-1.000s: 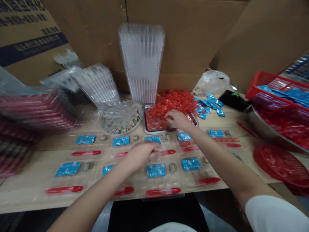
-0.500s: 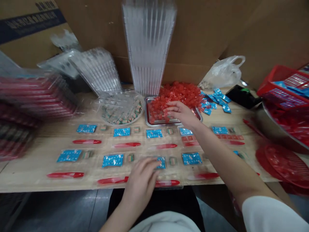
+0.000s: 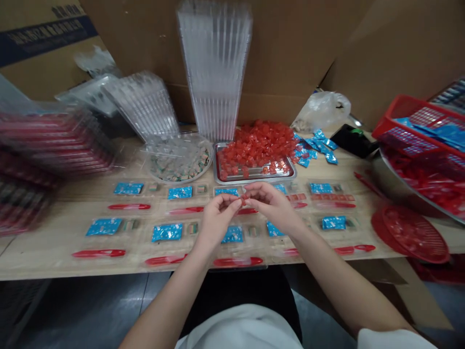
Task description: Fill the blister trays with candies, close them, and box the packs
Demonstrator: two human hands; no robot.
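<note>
My left hand (image 3: pixel 217 218) and my right hand (image 3: pixel 269 201) meet above the middle of the wooden table (image 3: pixel 54 242), fingertips pinched together on small red wrapped candies (image 3: pixel 244 198). Below them lie clear plastic trays (image 3: pixel 170 232), each holding a blue sachet (image 3: pixel 166 232), a small striped piece and a red pen-like stick (image 3: pixel 99 253). Just beyond my hands a metal tray (image 3: pixel 254 173) is heaped with red wrapped candies (image 3: pixel 259 143).
A clear dish of striped candies (image 3: pixel 181 164) sits left of the metal tray. Tall stacks of empty clear trays (image 3: pixel 214 68) lean on cardboard behind. Filled trays pile up at left (image 3: pixel 43 150). Loose blue sachets (image 3: pixel 314 148), red baskets (image 3: pixel 417 131) and a red lid (image 3: pixel 414 232) are at right.
My right hand left the red candy tray and came back toward me. My left hand rose from the front trays, and both now meet over the table's middle with red candies.
</note>
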